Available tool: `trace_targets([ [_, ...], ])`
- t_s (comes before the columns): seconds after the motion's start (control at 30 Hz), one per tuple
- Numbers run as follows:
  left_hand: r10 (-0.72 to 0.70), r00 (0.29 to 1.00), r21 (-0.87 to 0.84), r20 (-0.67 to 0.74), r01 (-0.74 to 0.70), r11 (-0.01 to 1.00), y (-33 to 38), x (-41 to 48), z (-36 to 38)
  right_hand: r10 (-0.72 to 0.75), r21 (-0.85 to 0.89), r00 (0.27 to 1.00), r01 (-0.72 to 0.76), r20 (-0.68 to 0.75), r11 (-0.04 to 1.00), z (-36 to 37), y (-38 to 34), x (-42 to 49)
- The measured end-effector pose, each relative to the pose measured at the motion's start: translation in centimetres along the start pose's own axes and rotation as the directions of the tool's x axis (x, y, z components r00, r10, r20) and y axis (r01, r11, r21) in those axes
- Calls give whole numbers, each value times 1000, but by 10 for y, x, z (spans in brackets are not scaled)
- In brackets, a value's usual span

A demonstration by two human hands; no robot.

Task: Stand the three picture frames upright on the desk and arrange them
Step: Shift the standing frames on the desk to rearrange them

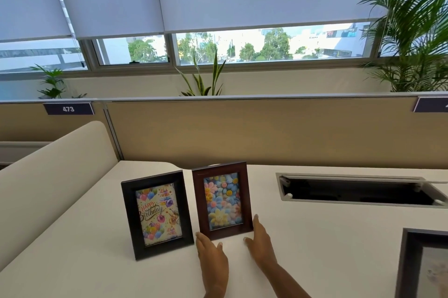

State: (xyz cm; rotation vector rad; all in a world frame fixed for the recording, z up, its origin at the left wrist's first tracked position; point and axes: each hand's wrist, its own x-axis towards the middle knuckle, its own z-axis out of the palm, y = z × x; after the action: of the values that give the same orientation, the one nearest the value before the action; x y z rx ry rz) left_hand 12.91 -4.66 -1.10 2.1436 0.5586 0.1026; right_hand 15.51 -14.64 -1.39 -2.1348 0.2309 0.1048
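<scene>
Done: birthday frame (pixel 155 215) and flower frame (pixel 221 200) upright, side by side on the worktop (pixel 315 249).
Hands: my left hand (pixel 213 261) and right hand (pixel 260 242) lie flat and open against the flower frame's base, gripping nothing.
Left: grey frame (pixel 421 263), near right, lying flat.

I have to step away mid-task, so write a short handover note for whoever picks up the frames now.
Left hand and right hand: both open, fingertips at the bottom corners of the brown flower frame.
Black birthday frame stands upright to its left on the desk.
Third, grey frame is at the right edge, apparently lying flat, partly out of view.
Done: two frames standing.
Left: stand the grey frame, then arrange all three.
</scene>
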Motion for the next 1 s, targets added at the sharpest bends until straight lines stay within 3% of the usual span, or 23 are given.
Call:
trace_targets([
  [0.53,26,999,-28,46,-25,999,1,-68,23,-86,-109,993,94,78,990,-35,31,-73],
  [0.7,163,979,-105,122,-150,983,30,-102,37,-149,-29,982,146,-115,989,-75,31,-103],
  [0.83,308,936,-181,172,-277,944,72,-131,50,-295,-68,882,291,-367,954,-126,22,-116],
  [1.0,459,844,-263,277,-393,881,120,-169,70,-441,-230,656,386,-613,893,-206,16,-128],
])
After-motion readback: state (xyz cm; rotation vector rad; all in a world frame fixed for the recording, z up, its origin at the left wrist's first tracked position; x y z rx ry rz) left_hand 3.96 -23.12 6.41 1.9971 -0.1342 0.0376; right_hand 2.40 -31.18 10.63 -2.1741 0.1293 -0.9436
